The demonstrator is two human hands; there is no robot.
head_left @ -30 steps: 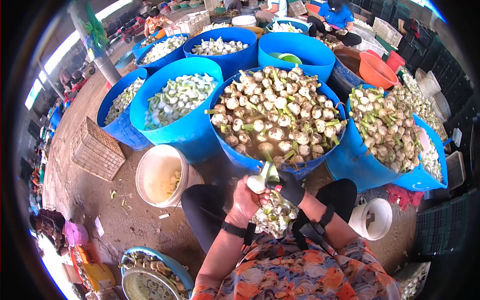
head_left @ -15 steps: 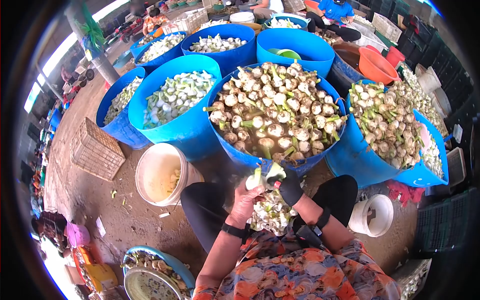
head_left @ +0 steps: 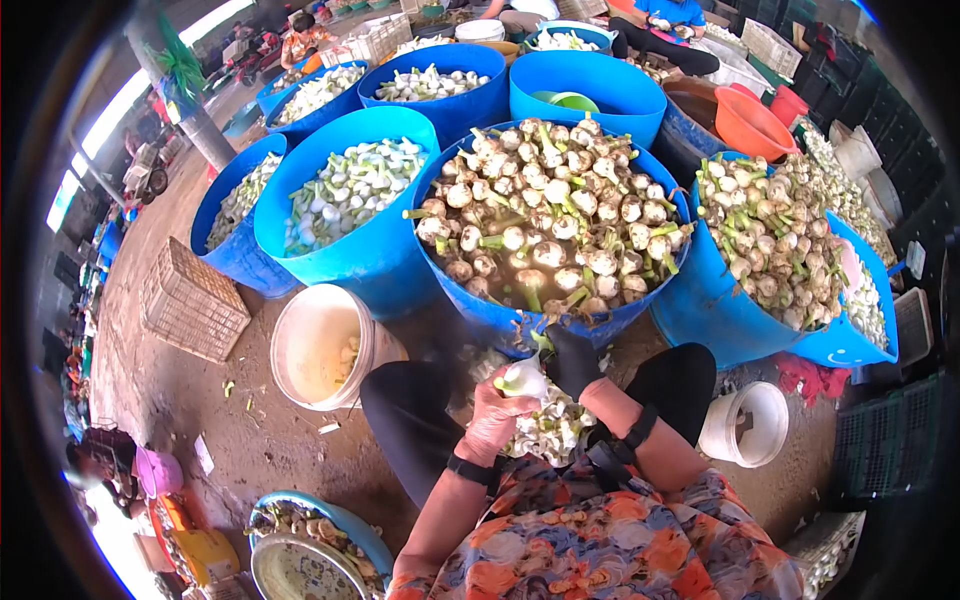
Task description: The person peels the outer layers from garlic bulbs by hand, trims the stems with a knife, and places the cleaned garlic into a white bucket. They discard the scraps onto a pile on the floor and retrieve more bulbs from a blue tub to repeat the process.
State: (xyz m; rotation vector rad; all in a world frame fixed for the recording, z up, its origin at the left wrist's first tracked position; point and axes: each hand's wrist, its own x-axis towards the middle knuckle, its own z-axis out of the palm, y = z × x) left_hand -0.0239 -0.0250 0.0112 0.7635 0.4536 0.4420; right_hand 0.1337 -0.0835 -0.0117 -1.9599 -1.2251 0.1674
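From here I see the left hand (head_left: 497,408) closed around a pale peeled bulb (head_left: 522,380), above a heap of peelings (head_left: 548,428), while the dark-gloved right hand (head_left: 572,362) works just beside it at the bulb's green stalk (head_left: 543,341), its grip unclear to me.

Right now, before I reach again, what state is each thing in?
Left hand: closed around white bulb
Right hand: gloved, grip unclear
Front tub: heaped with muddy bulbs, murky water showing
Tub with pale bulbs: open
Left white bucket: open, scraps inside
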